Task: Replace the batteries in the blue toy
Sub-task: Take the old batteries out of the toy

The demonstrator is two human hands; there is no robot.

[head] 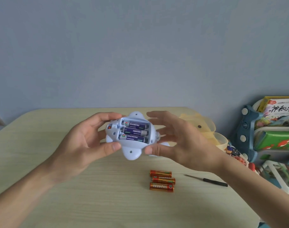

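Note:
The pale blue toy (pixel 132 150) is held upside down above the table, its battery bay uncovered. Three purple batteries (pixel 134 132) lie side by side in the bay. My left hand (pixel 84 142) grips the toy's left side, thumb on its near edge and fingers over the far edge. My right hand (pixel 178 142) holds the right side, thumb tip on the near rim, fingers spread behind the toy. Three orange batteries (pixel 161 181) lie in a row on the table in front of the toy. A small black screwdriver (pixel 209 180) lies to their right.
The light wooden table (pixel 74 203) ends at a grey wall. A pale yellow plastic toy (pixel 204 127) sits behind my right hand. At the right edge stands a toy shelf (pixel 249 134) with books, boxes and loose toy parts.

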